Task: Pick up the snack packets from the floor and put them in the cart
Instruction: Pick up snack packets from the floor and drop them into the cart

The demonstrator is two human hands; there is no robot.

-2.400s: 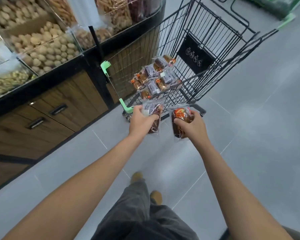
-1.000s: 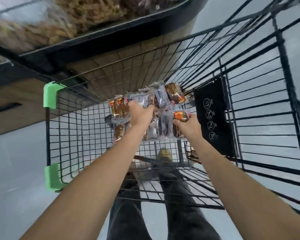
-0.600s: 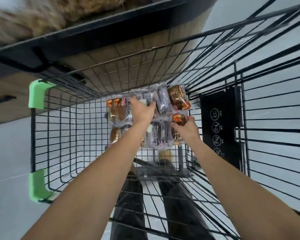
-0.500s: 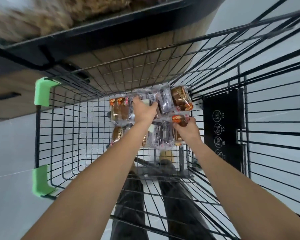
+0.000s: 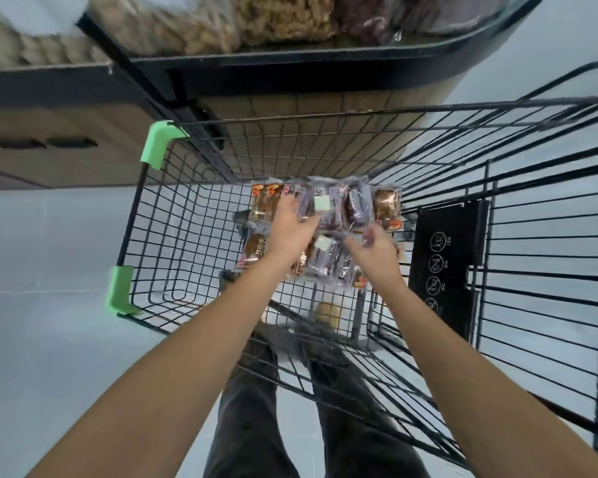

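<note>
A black wire cart [image 5: 325, 116] with green corner guards [image 5: 161, 146] fills the view, and I look down into it. Several snack packets [image 5: 358, 205], purple and brown-orange, lie in a cluster on the basket floor. My left hand [image 5: 292, 229] is low over the cluster, fingers spread, with its fingertips at a purple packet with a white label [image 5: 321, 203]. My right hand [image 5: 373, 251] hovers just right of it, fingers loose and blurred, holding nothing. A brown-orange packet [image 5: 359, 281] lies under my right wrist.
A black sign panel [image 5: 442, 267] hangs on the cart's right inner wall. Behind the cart stands a display counter with bins of nuts [image 5: 283, 19] and wooden drawers [image 5: 49, 146]. My legs and a shoe [image 5: 327, 312] show through the wire floor. Grey tiled floor lies to the left.
Both hands carried a packet each into the cart and down onto the pile. The packets now lie among the others and my fingers have spread off them.
</note>
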